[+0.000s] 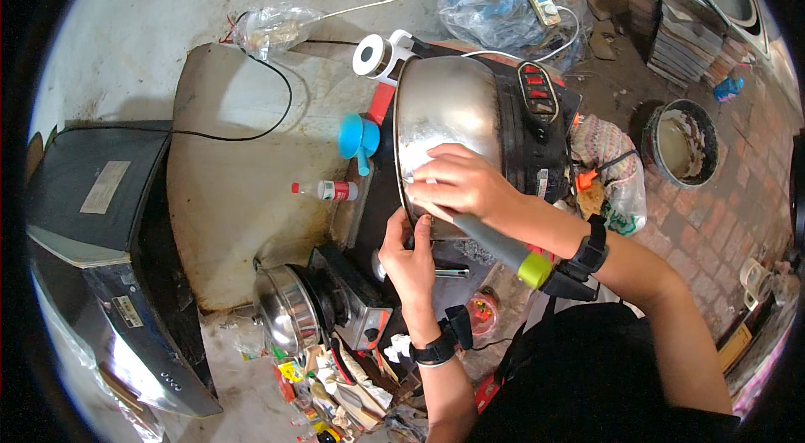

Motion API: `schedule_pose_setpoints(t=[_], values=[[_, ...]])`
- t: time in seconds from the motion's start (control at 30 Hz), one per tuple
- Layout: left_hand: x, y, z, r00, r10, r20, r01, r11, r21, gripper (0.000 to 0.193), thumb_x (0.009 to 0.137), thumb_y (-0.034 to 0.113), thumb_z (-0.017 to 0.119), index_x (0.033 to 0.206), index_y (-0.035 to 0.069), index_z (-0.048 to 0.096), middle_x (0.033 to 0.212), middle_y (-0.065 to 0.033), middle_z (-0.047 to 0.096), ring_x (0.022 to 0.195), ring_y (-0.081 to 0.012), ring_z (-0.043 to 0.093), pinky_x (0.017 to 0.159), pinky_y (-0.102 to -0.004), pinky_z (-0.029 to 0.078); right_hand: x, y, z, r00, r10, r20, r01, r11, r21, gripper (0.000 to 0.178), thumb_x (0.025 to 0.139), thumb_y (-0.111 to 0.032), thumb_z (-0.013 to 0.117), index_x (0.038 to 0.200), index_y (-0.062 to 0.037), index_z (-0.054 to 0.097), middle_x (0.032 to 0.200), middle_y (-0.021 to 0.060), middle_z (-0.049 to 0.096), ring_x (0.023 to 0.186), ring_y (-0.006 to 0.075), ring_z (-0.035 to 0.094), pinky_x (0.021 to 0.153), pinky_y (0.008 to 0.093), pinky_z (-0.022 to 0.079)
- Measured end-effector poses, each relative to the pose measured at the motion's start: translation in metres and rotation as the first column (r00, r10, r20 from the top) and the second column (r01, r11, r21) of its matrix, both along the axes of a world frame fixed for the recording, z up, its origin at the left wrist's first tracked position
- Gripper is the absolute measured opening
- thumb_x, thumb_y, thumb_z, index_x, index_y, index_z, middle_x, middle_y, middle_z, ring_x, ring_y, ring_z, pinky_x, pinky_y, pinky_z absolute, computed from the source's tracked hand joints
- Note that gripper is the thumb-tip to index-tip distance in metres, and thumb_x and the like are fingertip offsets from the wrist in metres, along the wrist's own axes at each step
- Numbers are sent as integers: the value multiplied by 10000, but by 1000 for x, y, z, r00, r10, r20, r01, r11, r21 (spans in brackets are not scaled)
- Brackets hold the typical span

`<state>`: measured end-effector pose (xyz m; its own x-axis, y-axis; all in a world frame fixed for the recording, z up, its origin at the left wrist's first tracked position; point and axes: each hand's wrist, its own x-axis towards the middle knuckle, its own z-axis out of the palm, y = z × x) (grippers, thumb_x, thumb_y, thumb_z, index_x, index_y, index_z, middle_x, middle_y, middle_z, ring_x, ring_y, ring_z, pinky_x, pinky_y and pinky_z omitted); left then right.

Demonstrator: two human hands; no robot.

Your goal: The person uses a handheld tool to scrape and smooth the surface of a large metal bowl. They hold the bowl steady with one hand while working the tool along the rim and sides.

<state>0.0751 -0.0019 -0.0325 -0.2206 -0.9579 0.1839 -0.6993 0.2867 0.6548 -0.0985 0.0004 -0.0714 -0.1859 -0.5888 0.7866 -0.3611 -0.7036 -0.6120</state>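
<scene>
A large steel wok (457, 103) stands tipped on its side, its rim to the left and its rounded outside toward me. Its grey handle (495, 243) ends in a lime-green tip and slants to the lower right, under my right wrist. My left hand (408, 259) is closed at the lower rim, thumb and fingers pinching close to the handle's root. Across the outer wall lies my right hand (461, 183), fingers bent and drawn together near the handle's root. What its fingertips hold, if anything, is hidden. Both wrists wear black straps.
Left of the wok are a light-blue dipper (356, 138) and a bottle (335, 191) with a red cap. A lidded steel pot (285, 309) stands at lower left, beside a black range hood (105, 208). A bucket (683, 141) is on the brick floor at right.
</scene>
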Motion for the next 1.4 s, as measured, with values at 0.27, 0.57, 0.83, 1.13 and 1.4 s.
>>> schedule_pose_setpoints(t=[0.27, 0.57, 0.83, 1.13, 1.4], values=[[-2, 0, 5, 1000, 3, 8, -4, 999, 51, 273, 915, 58, 686, 1158, -52, 632, 912, -110, 712, 832, -122, 637, 750, -288, 521, -7, -4, 3, 977, -125, -171, 130, 991, 18, 193, 763, -194, 675, 926, -95, 647, 913, 12, 640, 814, 203, 607, 962, 456, 412], [1, -4, 1, 1000, 8, 0, -8, 999, 37, 291, 900, 78, 709, 1162, -34, 649, 929, -184, 725, 814, -162, 669, 748, -319, 533, -3, -3, -5, 979, -65, -192, 56, 997, -52, 279, 743, -217, 669, 988, -85, 657, 902, 17, 637, 858, 209, 618, 972, 446, 401], [0, -3, 2, 999, 5, -43, -3, 998, 66, 291, 908, 80, 704, 1160, -49, 641, 889, -126, 720, 793, -130, 633, 720, -303, 526, -1, 3, -4, 979, -83, -185, 78, 996, -34, 240, 797, -179, 674, 1016, -82, 651, 899, 16, 624, 865, 204, 627, 1014, 487, 366], [-1, -4, 2, 1000, -5, -30, 6, 999, 35, 302, 911, 118, 715, 1159, -42, 648, 884, -150, 715, 773, -144, 635, 710, -313, 525, 2, 5, -4, 965, -103, -241, 96, 995, -38, 236, 803, -168, 678, 1022, -83, 654, 923, 3, 630, 871, 192, 634, 1064, 540, 335], [-1, -3, 1, 999, -31, -9, 31, 1000, -3, 295, 916, 133, 711, 1158, -27, 655, 904, -187, 713, 774, -201, 672, 719, -332, 530, 6, 7, -5, 972, -85, -218, 63, 993, -104, 262, 799, -155, 688, 1047, -73, 664, 932, 13, 640, 819, 200, 634, 1033, 555, 357]])
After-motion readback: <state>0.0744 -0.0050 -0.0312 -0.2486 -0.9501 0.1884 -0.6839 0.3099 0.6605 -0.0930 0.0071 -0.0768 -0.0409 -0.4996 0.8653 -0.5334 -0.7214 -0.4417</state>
